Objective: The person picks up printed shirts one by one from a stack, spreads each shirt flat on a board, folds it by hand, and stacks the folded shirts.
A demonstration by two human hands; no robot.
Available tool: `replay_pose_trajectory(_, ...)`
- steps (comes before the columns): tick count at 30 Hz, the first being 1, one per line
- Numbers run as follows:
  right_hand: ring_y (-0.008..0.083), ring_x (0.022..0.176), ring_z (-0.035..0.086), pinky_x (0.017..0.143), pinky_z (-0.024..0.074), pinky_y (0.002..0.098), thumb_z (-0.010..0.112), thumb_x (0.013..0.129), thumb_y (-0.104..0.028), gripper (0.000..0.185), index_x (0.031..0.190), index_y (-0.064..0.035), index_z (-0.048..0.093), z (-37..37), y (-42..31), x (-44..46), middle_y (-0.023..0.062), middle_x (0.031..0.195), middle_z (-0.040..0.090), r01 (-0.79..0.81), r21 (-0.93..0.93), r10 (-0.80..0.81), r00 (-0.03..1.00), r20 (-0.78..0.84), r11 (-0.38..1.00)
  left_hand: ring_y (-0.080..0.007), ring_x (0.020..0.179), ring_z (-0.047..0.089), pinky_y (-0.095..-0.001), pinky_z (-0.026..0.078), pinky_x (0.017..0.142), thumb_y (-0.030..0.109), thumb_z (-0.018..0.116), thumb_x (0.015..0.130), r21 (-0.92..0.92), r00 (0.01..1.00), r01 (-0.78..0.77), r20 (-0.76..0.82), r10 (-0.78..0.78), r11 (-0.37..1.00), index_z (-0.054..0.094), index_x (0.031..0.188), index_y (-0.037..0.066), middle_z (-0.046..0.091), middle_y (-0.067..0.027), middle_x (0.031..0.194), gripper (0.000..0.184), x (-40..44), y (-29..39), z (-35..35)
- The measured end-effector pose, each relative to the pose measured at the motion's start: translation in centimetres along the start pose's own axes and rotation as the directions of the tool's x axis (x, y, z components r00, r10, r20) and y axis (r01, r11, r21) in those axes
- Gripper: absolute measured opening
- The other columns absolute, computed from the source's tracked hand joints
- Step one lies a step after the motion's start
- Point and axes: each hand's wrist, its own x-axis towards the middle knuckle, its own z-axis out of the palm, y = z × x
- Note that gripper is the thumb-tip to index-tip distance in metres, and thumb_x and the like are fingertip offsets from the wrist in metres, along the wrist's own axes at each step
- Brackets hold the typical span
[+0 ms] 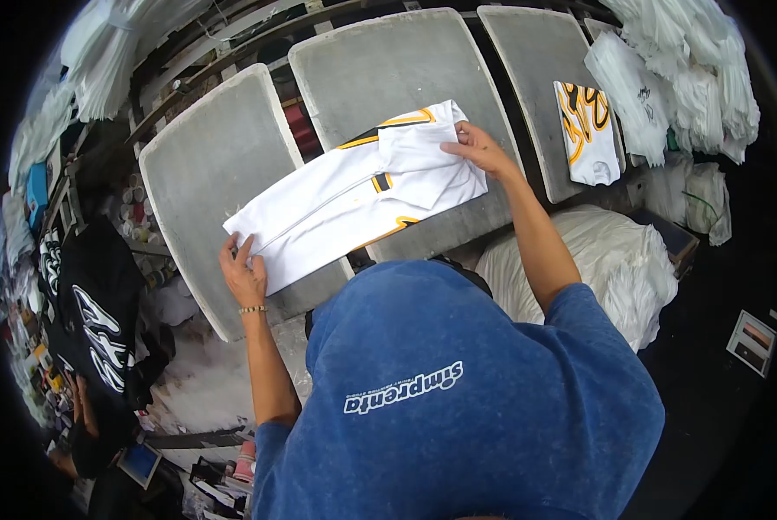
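Note:
A white T-shirt [319, 212] with black and yellow-orange print lies folded lengthwise across the grey boards, its sleeve part laid over at the right end. At its left end, my left hand [244, 276], with a beaded bracelet at the wrist, has its fingers bent on the hem. My right hand [484, 152] pinches the upper right edge of the shirt near the sleeve, thumb on top. Most of the print is folded out of sight.
A second folded white shirt [589, 134] lies on the right-hand board [527, 61]. White plastic bags [692, 69] hang at upper right, and a large white bundle [588, 269] sits below. On the left are a black printed garment [98, 321] and another person's hands [82, 403].

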Motion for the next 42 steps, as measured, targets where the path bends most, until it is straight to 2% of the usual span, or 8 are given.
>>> replay_pose_trajectory(10,0.0108,0.078,0.061,0.068,0.0467,0.0264,0.063,0.094,-0.023,0.022,0.106,-0.0045,0.06,2.1,0.7,3.0,0.0058,0.086,0.068,0.191,0.046,-0.158,0.907,-0.39,0.981,-0.0335,0.106,0.056,-0.0427,0.045,0.091,0.019,0.075,0.078,0.015,0.997,0.074,-0.033,-0.074,0.997,0.071,0.089,0.006,0.059,-0.0158,0.109,0.018,1.4,0.1,0.7)
replay_pose_trajectory(15,0.011,0.076,0.058,0.066,0.0456,0.028,0.065,0.093,-0.028,0.027,0.104,-0.0041,0.062,1.3,-1.5,4.3,0.0067,0.084,0.066,0.314,0.06,-0.285,0.916,-0.281,0.948,-0.0332,0.103,0.056,-0.0428,0.045,0.091,0.017,0.076,0.076,0.041,0.995,0.103,0.011,-0.103,0.994,0.07,0.091,0.006,0.059,-0.0147,0.108,0.018,1.5,0.1,0.2)
replay_pose_trajectory(17,0.0103,0.08,0.058,0.069,0.0444,0.0276,0.067,0.092,-0.031,0.034,0.107,-0.0009,0.064,-0.1,-1.2,4.5,0.0033,0.084,0.065,0.277,-0.474,-0.361,0.928,-0.095,0.836,-0.0332,0.103,0.055,-0.0428,0.045,0.091,0.016,0.076,0.076,0.079,0.992,0.113,0.038,-0.117,0.99,0.07,0.092,0.006,0.06,-0.0144,0.108,0.02,2.3,0.7,0.5)
replay_pose_trajectory(19,0.0107,0.08,0.057,0.069,0.0445,0.0279,0.069,0.09,-0.032,0.037,0.107,-0.0001,0.064,-0.2,-2.1,3.6,0.0041,0.085,0.066,0.181,-0.515,-0.265,0.96,-0.093,0.838,-0.0323,0.098,0.057,-0.0413,0.047,0.087,0.014,0.075,0.076,0.129,1.0,-0.019,-0.002,0.02,0.991,0.069,0.097,0.006,0.062,-0.0148,0.103,0.023,3.8,3.8,0.7)
replay_pose_trajectory(22,0.0149,0.089,0.061,0.076,0.0474,0.0301,0.071,0.087,-0.035,0.045,0.113,0.0014,0.063,0.7,-2.6,1.9,0.01,0.095,0.069,0.092,-0.451,-0.155,0.982,-0.104,0.888,-0.0257,0.076,0.064,-0.0345,0.052,0.07,0.015,0.072,0.081,-0.388,0.989,0.035,0.149,0.025,0.921,0.068,0.102,0.003,0.067,-0.0147,0.095,0.024,6.4,9.3,3.9)
replay_pose_trajectory(27,0.0259,0.102,0.066,0.084,0.0506,0.0355,0.071,0.088,-0.032,0.048,0.12,0.0022,0.059,1.0,-0.5,2.4,0.021,0.105,0.069,-0.055,-0.418,-0.143,0.892,-0.428,0.907,-0.019,0.068,0.068,-0.0315,0.054,0.062,0.028,0.074,0.084,-0.523,0.852,0.353,0.522,-0.036,0.775,0.06,0.119,0.001,0.071,-0.0144,0.091,0.046,9.9,18.8,10.5)
replay_pose_trajectory(33,0.0316,0.081,0.068,0.071,0.0505,0.0402,0.071,0.085,-0.028,0.034,0.108,-0.0027,0.065,1.0,0.1,3.4,0.0201,0.087,0.069,0.096,-0.604,-0.422,0.8,-0.425,0.791,-0.017,0.062,0.065,-0.0289,0.052,0.057,0.018,0.078,0.079,-0.563,0.897,0.369,0.425,-0.124,0.739,0.059,0.099,-0.002,0.068,-0.0114,0.077,0.034,10.5,20.7,15.2)
replay_pose_trajectory(42,0.0164,0.074,0.061,0.067,0.0475,0.0309,0.075,0.083,-0.026,0.032,0.1,-0.0013,0.064,-1.1,-0.6,2.9,0.0084,0.081,0.066,0.192,-0.468,-0.336,0.909,-0.246,0.862,-0.0095,0.059,0.057,-0.024,0.048,0.053,0.009,0.072,0.085,-0.735,0.953,0.258,0.301,-0.038,0.627,0.057,0.095,-0.002,0.061,-0.0038,0.075,0.021,9.7,19.5,16.1)
